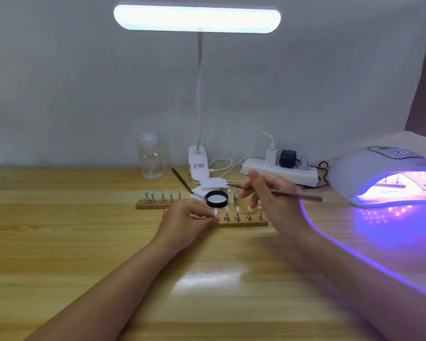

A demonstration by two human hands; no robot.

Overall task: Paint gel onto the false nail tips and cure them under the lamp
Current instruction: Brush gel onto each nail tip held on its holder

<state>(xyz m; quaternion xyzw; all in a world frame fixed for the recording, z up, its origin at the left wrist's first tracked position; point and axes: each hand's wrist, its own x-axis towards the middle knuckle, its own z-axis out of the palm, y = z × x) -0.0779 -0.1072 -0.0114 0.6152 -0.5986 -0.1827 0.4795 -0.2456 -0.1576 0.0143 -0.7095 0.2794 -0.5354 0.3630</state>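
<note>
A wooden strip (244,223) at the table's middle carries several false nail tips (237,214) on small metal stands. My left hand (187,219) pinches the strip's left end, by the leftmost tip. My right hand (266,193) hovers over the strip's right part and grips a thin brush (298,194), its handle pointing right; the brush end is blurred near a small clear jar (244,205). The jar's black lid (217,198) lies upside down behind the strip. A second strip of tips (155,203) sits further left. The curing lamp (384,175) glows purple at right, with a strip inside.
A lit desk lamp (197,18) stands at the back on a clip base (198,166). Beside it are a clear pump bottle (151,156), a power strip (280,169) with plugs, white pads (207,187) and another thin tool (182,180). The table is wooden (84,242).
</note>
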